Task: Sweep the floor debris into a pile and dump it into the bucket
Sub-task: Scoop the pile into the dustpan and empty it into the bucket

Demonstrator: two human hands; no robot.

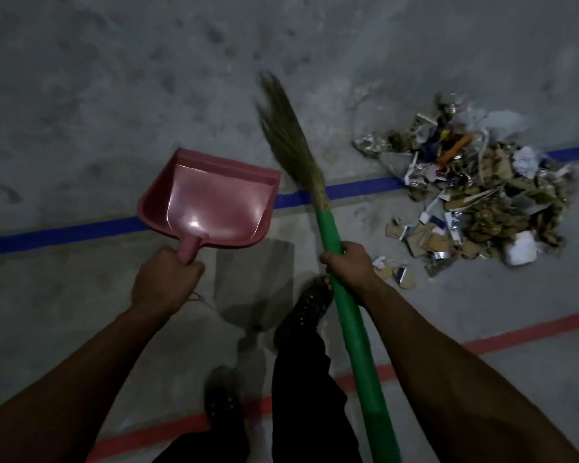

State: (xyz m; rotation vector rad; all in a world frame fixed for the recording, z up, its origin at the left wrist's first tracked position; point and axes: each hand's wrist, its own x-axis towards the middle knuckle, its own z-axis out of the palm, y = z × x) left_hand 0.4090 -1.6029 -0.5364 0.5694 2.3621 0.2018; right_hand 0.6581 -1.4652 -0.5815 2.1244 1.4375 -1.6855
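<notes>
Debris pile point(475, 192) gathered on the floor point(114, 78) at two o'clock; sweeping step apparently complete. Left hand point(166, 279) grips the pink dustpan point(211, 202), right hand point(348, 265) the green-handled broom point(315, 182). Next: set dustpan beside pile, sweep in. Bucket unseen.

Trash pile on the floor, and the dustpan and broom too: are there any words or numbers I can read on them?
No text can be read anywhere.
debris pile: some scraps look like printed packets, but the print is too small and blurred to read.
pink dustpan: no text shows.
broom: no text shows on its green handle.
floor: only blue and red lines, no words.
</notes>
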